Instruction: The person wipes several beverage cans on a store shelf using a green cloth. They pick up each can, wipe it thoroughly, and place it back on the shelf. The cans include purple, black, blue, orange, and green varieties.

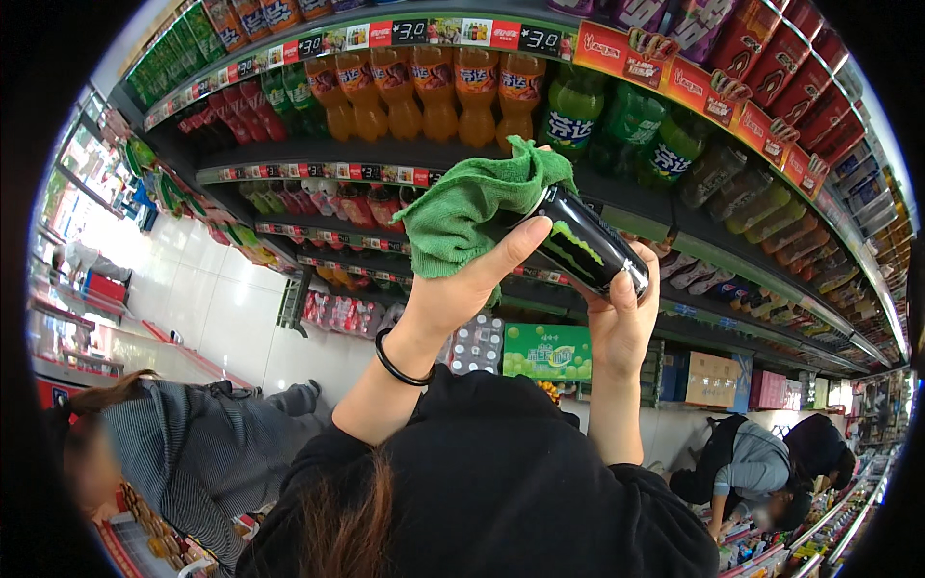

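Observation:
Between my two hands I hold a black Monster drink can (589, 246), tilted, with a green claw mark on its side. My right hand (625, 303) grips the can's lower end with thumb and fingers. Over my left hand (484, 267) drapes a green cloth (470, 209), bunched against the can's upper end. The left thumb rests along the can's side, and most of that hand's fingers are hidden by the cloth. A black band (394, 365) circles my left wrist. Behind the can runs a shelf of drinks.
Orange soda bottles (437, 94) and green soda bottles (571, 108) line the shelf ahead. Red cans (751, 43) fill the upper right. A green carton (548, 350) and shrink-wrapped bottles (477, 343) sit low down. One person in stripes (195, 441) is at left; others (755, 455) bend at right.

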Motion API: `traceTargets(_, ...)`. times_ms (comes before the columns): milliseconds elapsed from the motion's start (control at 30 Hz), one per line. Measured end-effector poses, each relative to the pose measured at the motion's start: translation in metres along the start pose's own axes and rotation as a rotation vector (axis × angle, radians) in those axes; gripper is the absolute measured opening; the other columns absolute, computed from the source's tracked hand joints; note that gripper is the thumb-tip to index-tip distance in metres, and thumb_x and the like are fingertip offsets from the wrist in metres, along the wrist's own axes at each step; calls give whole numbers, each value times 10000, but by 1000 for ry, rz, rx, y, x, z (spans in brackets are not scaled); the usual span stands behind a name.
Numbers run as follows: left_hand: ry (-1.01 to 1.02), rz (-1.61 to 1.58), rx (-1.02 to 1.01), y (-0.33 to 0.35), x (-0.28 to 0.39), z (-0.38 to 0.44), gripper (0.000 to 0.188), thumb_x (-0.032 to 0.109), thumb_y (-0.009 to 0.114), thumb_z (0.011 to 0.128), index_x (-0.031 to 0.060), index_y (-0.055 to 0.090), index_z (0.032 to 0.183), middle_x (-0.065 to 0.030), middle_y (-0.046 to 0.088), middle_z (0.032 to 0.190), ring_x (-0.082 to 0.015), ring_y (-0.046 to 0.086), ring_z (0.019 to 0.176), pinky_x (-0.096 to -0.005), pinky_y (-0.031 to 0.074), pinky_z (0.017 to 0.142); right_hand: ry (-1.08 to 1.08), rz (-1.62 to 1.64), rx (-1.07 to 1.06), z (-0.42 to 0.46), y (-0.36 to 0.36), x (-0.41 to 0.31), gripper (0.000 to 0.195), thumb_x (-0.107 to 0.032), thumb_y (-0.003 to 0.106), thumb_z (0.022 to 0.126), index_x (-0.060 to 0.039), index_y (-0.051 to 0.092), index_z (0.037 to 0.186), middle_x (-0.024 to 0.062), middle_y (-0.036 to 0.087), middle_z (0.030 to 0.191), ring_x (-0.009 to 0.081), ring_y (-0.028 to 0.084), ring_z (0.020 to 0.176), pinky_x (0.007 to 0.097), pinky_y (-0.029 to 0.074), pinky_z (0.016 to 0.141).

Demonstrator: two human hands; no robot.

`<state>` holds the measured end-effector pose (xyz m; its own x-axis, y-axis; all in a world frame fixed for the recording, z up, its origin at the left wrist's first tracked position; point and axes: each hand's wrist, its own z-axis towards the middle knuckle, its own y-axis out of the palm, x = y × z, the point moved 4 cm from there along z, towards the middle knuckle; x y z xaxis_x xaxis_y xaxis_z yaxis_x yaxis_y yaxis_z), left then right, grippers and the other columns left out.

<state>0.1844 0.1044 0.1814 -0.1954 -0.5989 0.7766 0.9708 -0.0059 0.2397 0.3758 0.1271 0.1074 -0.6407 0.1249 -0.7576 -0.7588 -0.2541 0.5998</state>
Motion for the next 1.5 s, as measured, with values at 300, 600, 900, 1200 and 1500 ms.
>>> traceTargets(300, -106, -133, -113, 17, -25, -26, 494, -9, 697, 946, -25, 550, 1417, -145, 512, 1520, -190, 506, 1360, -364, 391, 1151, 512, 664, 91, -8, -25, 10, 418, -324, 531, 1051, 33, 602, 1256, 263, 710, 1100, 374, 749, 790, 356, 680, 629)
traceTargets(600, -76, -12, 179, 18, -41, -54, 225, 49, 713, 958, -32, 716, 1168, -65, 741, 1129, -132, 674, 1052, -286, 518, 955, 679, 742, -82, -37, -39, 33, 484, -415, 483, 1060, -12, 603, 1301, 284, 667, 1079, 227, 572, 636, 252, 485, 512)
traceTargets(900, -636, -1107, -67, 33, -73, -69, 587, 504, 332, 1098, 36, 562, 1367, -138, 658, 1294, -289, 643, 1167, -470, 503, 1037, 181, 51, 14, -50, -33, 25, 376, -192, 714, 947, -30, 441, 1148, 176, 655, 1039, 261, 691, 822, 340, 576, 714)
traceTargets(1200, -659, -679, 344, -7, -83, -79, 659, 619, 422, 1038, 42, 620, 1289, -98, 697, 1205, -235, 667, 1101, -396, 514, 1019, -913, -1118, -110, -61, 8, 65, 728, 112, 814, 733, -61, 430, 1327, 239, 474, 1453, 357, 557, 1280, 446, 485, 1037)
traceTargets(1500, -657, -664, 340, -44, -79, -61, 516, 500, 666, 969, 28, 676, 1178, -95, 738, 1089, -217, 721, 956, -383, 596, 872, 209, -207, -47, -65, 26, 79, 522, -170, 720, 966, 22, 472, 1384, 94, 622, 1217, 158, 643, 1044, 289, 547, 863)
